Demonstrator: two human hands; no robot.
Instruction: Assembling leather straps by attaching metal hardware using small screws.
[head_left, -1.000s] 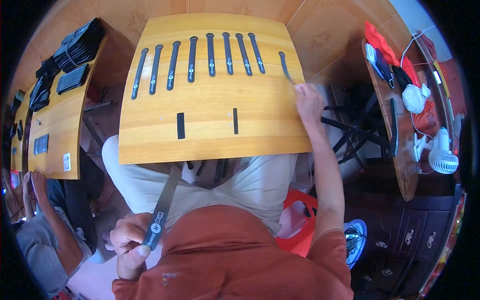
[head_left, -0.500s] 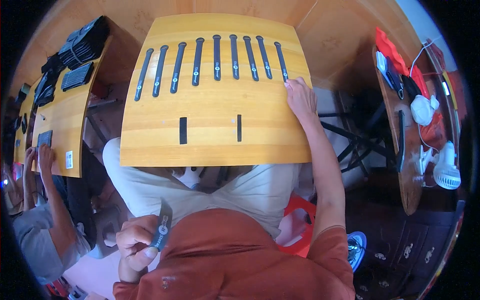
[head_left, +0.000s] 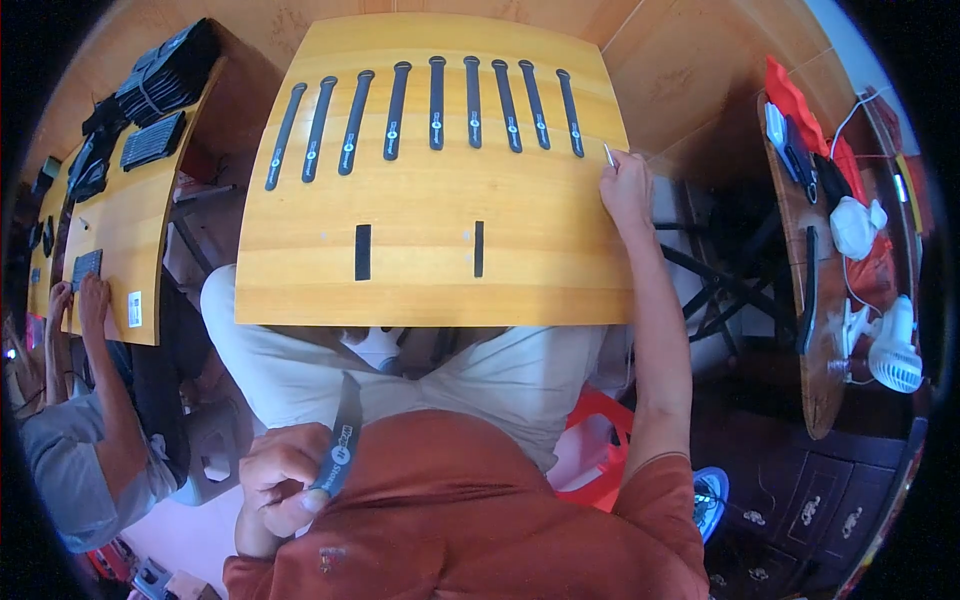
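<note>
My left hand (head_left: 282, 482) is closed, pinching one end of a dark printed strap (head_left: 343, 435) in front of my body, its other end curving upward. At the right edge of the wooden table (head_left: 420, 200), my right hand (head_left: 628, 188) is closed around a thin silvery-white stick (head_left: 609, 156); most of the stick is hidden in the fingers. Beside that hand lies the rightmost strap (head_left: 570, 112) of a row. Several like it, such as this middle strap (head_left: 437, 103), lie flat side by side, each with a rounded, slotted far end.
Two black strips, one wide (head_left: 363, 252) and one narrow (head_left: 479, 249), lie on the table's nearer half. Left, a co-worker's hands (head_left: 92, 300) work at another table with stacked dark straps (head_left: 168, 75). Right, a side table holds a white fan (head_left: 896, 350) and bags.
My right hand has moved slightly right, away from the rightmost strap's near end, and the silvery-white stick now shows. My left hand still holds its strap, now tilted a little more rightward.
</note>
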